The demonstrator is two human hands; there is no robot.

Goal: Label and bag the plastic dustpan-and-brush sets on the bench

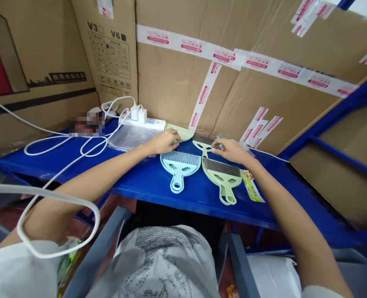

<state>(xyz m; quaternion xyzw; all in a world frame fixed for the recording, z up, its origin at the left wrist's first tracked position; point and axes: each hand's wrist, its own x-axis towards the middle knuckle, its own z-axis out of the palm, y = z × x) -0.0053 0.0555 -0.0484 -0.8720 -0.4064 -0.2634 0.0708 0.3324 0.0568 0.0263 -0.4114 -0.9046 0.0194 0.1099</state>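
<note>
On the blue tabletop [133,178], the light-blue dustpan set [179,166] lies with its handle toward the person. Just beyond it, the left hand [163,141] curls its fingers at the near side of a pale green dustpan [186,132]; I cannot tell whether that grip is clamped on it. Beyond the light-blue dustpan set and rightward, the right hand [229,150] bends beside the farther green set [203,140], its grip equally unclear. Right of the light-blue dustpan set lie the nearer green set [223,177] and a bright packet [252,186]; beyond its left side, clear plastic bags [130,137].
</note>
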